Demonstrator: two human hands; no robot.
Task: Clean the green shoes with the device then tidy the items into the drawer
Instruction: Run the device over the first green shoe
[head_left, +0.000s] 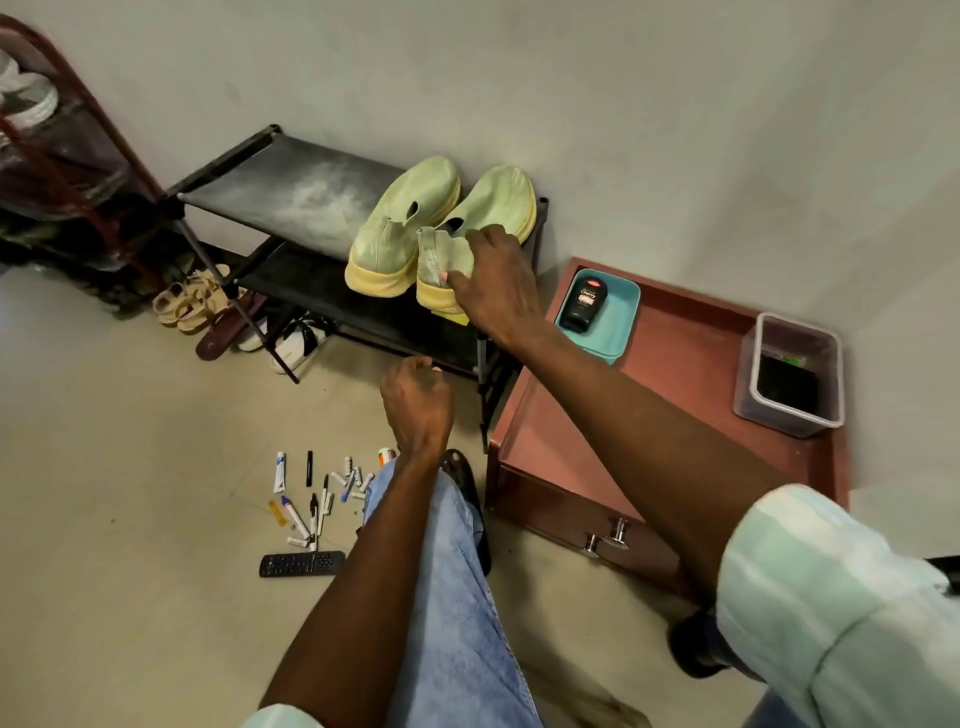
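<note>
Green shoes: pair side by side on the top shelf of a black shoe rack, toes toward the wall; yellowish soles; uppers look dusty.
Right hand: reaches over the heel of the right-side shoe; grip closed around a pale, thin translucent item held against the heel. What the item is, cannot tell.
Left hand: hangs in front of the rack above the floor, fingers curled into a loose fist; nothing seen in it.
Drawer: reddish-brown, pulled out and set on the floor just right of the rack, metal handle on its near face.
Drawer contents: teal tray at the far-left corner holding a black shoe polish bottle; clear plastic container at the right side with something dark inside.
Floor items: markers, pens and small tubes scattered near the person's knee; black remote control just below them.
Under rack: sandals and white shoes on the floor.
</note>
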